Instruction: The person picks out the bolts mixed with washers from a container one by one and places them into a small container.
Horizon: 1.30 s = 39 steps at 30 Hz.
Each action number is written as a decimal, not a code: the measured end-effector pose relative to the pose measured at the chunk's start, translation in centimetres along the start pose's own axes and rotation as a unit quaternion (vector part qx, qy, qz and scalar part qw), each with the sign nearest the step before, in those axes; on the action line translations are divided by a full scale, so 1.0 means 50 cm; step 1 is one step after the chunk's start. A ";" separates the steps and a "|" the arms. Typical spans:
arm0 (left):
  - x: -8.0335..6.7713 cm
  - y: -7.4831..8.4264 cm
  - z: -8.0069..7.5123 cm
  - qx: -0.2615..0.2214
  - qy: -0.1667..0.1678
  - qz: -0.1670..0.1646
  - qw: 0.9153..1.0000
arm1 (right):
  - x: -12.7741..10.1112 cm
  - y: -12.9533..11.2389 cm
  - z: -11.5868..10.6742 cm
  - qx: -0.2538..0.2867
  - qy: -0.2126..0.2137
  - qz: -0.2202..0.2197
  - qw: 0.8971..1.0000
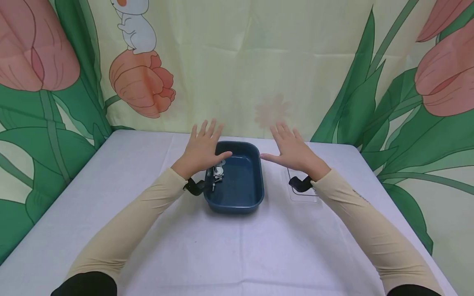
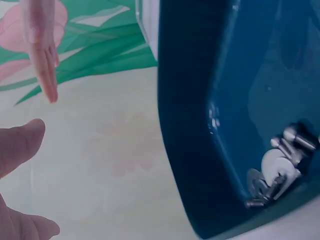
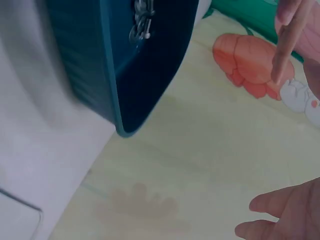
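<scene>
A dark blue rectangular tray (image 1: 238, 205) with rounded corners stands on the table. Small shiny metal pieces, bolts and round washers (image 2: 276, 166) among them, lie together along its left side. My left hand (image 1: 203, 147) is held over the tray's left edge, fingers spread and nothing in it; it covers part of the rim in the head view. To the right of the tray, my right hand (image 1: 292, 153) is raised with spread fingers, also holding nothing. Beneath the right wrist lies a clear, flat square item with a dark outline (image 1: 304, 198), partly hidden by the hand and wrist strap.
A white cloth covers the table (image 1: 237, 250). Behind it hangs a cream curtain (image 1: 237, 70) printed with tulips, leaves and a white animal. Black straps (image 1: 194, 187) sit on both wrists.
</scene>
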<state>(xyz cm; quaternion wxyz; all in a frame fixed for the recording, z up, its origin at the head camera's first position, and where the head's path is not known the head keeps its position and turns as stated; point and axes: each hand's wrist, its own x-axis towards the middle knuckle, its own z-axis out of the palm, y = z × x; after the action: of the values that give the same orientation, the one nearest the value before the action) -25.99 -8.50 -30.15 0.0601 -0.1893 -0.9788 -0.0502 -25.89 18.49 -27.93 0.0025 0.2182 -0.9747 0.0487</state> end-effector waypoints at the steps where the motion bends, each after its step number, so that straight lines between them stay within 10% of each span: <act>1: -0.002 -0.004 0.003 0.003 0.001 0.001 1.000 | 0.002 -0.002 0.003 0.004 -0.001 -0.003 1.000; 24: -0.067 -0.083 0.108 0.017 -0.038 0.003 0.999 | 0.066 -0.100 0.067 0.192 -0.105 -0.052 0.974; 39: 0.004 -0.098 0.131 -0.003 -0.041 -0.031 0.999 | 0.102 -0.127 0.136 0.288 -0.117 -0.083 0.947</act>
<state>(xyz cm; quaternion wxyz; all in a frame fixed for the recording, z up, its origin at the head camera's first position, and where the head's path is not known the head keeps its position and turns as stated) -28.68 -12.14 -36.96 0.0173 -0.1608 -0.9857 -0.0470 -27.71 9.95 -33.98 -0.1704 0.2939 -0.8909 0.3016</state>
